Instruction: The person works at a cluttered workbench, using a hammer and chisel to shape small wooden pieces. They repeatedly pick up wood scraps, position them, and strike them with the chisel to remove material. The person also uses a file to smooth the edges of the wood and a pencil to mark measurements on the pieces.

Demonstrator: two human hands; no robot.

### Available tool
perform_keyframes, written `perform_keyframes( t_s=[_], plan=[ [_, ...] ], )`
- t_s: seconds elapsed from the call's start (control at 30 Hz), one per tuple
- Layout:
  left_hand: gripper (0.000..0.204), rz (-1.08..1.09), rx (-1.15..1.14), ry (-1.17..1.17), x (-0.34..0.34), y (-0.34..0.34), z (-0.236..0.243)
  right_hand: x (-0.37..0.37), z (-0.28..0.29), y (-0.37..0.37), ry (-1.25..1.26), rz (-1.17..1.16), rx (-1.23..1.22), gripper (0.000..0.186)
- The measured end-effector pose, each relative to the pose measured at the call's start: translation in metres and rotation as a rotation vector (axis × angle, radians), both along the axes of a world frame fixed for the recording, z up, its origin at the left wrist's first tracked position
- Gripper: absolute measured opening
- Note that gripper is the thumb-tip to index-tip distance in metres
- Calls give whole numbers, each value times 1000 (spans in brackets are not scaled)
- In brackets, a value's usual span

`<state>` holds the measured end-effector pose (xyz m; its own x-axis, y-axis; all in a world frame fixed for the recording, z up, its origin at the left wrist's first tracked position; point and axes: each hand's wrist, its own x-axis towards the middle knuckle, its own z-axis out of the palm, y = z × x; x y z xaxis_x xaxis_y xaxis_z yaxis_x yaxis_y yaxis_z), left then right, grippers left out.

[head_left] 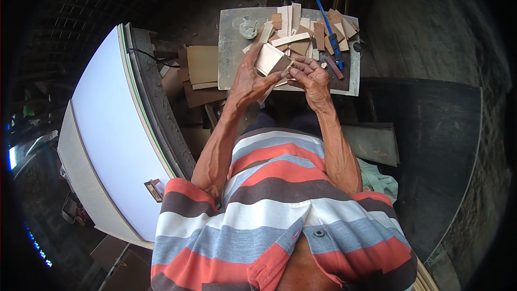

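Up close over the grey board [230, 59], both hands meet on a small wooden box [271, 59] made of thin panels. The left hand [249, 80] cups the box from beneath and behind, fingers curled round its near side, so it hangs just above the board's front edge. The right hand [308, 75] pinches at the box's right corner, thumb and forefinger closed on it; whether they also hold something tiny there, I cannot tell. Loose wood offcuts [318, 35] lie scattered behind, a blue-handled tool [329, 31] among them. To do this well, I judge, the left grip should steady the box while the right fingers work that corner lightly and squarely.
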<state>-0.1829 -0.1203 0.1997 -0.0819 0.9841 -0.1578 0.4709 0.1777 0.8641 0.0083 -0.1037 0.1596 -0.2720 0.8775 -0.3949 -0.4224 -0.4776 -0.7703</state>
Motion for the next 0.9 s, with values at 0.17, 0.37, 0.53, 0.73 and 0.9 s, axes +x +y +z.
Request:
perform_keyframes(
  t_s=[0.17,0.37,0.53,0.73,0.9],
  plan=[
    [95,34,54,54,4,-1,-7,4,-5,4,6,34,25,40],
    [97,26,58,-21,12,2,7,6,-9,5,45,-8,12,38],
    [96,17,135,81,16,1,5,6,-11,5,56,-2,28,37],
    [93,37,183,46,20,3,0,6,-10,4,44,-13,34,37],
    [94,41,251,82,19,1,-14,6,-10,5,48,-14,38,37]
  ],
)
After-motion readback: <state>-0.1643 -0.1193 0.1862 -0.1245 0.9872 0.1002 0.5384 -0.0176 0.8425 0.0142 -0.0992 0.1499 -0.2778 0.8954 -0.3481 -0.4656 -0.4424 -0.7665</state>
